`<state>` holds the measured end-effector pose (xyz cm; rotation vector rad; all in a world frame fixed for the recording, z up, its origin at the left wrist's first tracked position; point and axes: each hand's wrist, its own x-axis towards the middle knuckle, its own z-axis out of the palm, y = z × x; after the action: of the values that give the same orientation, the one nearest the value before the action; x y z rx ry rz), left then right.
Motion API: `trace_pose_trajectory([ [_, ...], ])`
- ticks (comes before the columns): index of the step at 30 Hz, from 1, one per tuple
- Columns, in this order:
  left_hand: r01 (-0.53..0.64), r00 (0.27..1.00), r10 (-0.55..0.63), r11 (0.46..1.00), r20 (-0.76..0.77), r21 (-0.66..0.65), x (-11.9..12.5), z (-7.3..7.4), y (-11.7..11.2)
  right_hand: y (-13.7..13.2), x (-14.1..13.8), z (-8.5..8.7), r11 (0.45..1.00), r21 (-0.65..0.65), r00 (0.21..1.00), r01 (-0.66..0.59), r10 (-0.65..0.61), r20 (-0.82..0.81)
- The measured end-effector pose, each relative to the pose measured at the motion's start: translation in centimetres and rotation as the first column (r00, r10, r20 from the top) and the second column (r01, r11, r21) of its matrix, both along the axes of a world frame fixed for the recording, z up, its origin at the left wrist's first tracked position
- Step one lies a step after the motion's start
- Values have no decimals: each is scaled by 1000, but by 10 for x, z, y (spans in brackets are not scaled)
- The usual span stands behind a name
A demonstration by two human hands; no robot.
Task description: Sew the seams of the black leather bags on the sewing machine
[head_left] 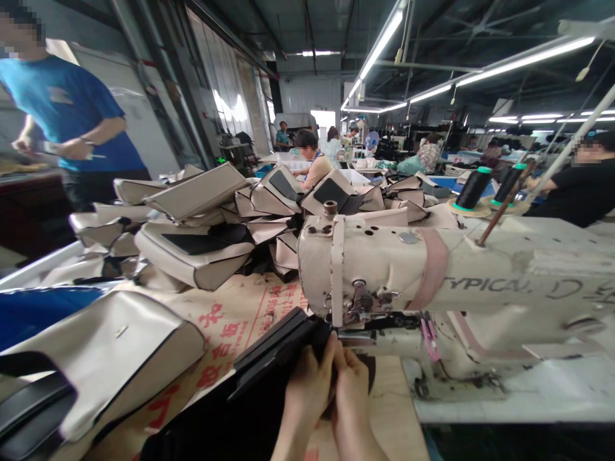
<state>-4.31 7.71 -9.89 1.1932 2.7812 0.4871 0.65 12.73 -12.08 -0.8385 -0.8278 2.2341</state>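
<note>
A black bag piece lies at the arm of the sewing machine, its upper edge close under the machine's head. My left hand grips the piece, thumb and fingers pinched near the needle area. Right beside it, my right hand is closed on the same black piece, fingertips almost touching the left ones. The needle and presser foot are mostly hidden behind the machine head and my fingers. At the left lies a beige bag with dark edging.
Beige bag bodies are heaped behind the work table. Black thread spools stand on the machine. A person in a blue shirt stands at the left; a person in black is at the right. Others sit farther back.
</note>
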Motion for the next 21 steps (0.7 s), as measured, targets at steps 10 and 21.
trace_pose_trajectory([
  [10,-121,991,112,981,-70,-150,-8,1,2,-7,-8,-7,999,-34,998,26,-23,66],
  [21,-155,987,159,982,30,-106,-10,24,10,-5,-9,-2,995,90,988,39,-52,144],
])
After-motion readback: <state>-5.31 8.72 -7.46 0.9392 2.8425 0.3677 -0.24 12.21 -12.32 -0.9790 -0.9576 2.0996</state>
